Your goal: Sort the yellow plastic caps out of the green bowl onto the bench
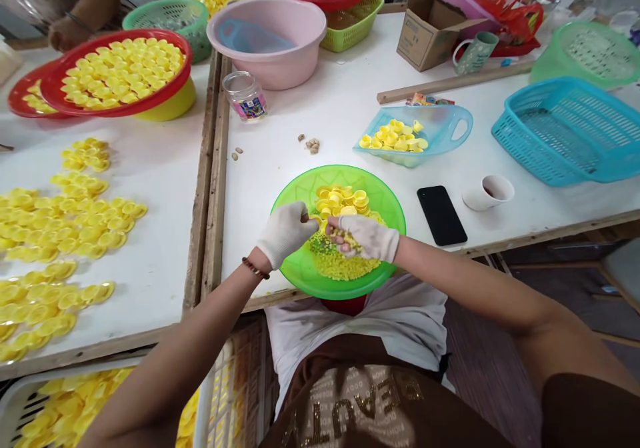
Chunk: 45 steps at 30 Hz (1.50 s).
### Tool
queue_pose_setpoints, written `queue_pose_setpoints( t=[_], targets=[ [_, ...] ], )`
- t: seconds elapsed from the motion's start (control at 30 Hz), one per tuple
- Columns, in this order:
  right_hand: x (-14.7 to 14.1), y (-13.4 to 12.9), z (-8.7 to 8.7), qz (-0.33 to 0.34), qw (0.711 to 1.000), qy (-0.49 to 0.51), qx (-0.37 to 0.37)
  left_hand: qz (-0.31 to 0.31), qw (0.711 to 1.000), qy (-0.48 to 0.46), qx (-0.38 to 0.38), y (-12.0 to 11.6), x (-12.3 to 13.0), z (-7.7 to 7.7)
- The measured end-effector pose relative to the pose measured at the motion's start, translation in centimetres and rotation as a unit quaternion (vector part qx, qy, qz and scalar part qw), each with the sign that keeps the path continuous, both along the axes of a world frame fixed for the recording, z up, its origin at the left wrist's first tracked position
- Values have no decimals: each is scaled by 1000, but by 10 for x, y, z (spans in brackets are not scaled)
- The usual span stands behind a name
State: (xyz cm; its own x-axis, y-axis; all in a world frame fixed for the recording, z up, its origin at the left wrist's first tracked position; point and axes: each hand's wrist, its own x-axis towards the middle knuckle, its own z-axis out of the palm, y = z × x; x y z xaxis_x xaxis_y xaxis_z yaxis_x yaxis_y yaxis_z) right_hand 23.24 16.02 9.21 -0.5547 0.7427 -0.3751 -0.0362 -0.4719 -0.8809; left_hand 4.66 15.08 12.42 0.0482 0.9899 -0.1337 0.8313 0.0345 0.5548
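In front of me is a round green plastic basin (pixel 295 188). Yellow plastic cups (pixel 343 200) are piled in its far part, with many tiny yellow pieces (pixel 345 268) and some green ones (pixel 320 244) nearer to me. My left hand (pixel 289 232), in a white glove with bare fingertips, is closed in a pinch over the basin's left side; what it pinches is hidden. From the right, my gloved right hand (pixel 364 236) is curled palm-up around a small heap of the tiny yellow pieces. The fingertips of both hands nearly meet beside the cups.
A blue scoop (pixel 440 128) with yellow cups lies beyond the basin. To the right are a black phone (pixel 442 215), a paper cup (pixel 487 193) and a blue basket (pixel 570 135). Yellow parts (pixel 75 225) cover the left table; another person's hand (pixel 65 33) is behind them.
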Motion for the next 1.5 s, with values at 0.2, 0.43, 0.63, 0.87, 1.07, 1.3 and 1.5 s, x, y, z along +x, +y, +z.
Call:
queue_pose_setpoints(
  t=[0.2,0.43,0.63,0.87,1.07,1.3,1.5],
  targets=[
    [6,1,28,-124,978,134,-103,82,900,-402,-144,-32,13,-13],
    [-20,-6,33,-234,953,173,81,118,869,-447,-176,-41,29,-17],
    [-21,-5,27,-235,953,162,100,123,873,-445,-154,-41,28,-22],
    [-1,-1,32,-224,964,125,70,127,887,-438,-71,-46,26,-24],
    [22,-10,17,-137,976,-31,166,167,875,-452,-37,-44,23,-27],
    [14,-16,14,-51,906,-188,377,178,828,-527,-69,-42,21,-31],
    [19,-15,12,-60,884,-230,402,174,857,-484,-35,-46,23,-29]
  ],
)
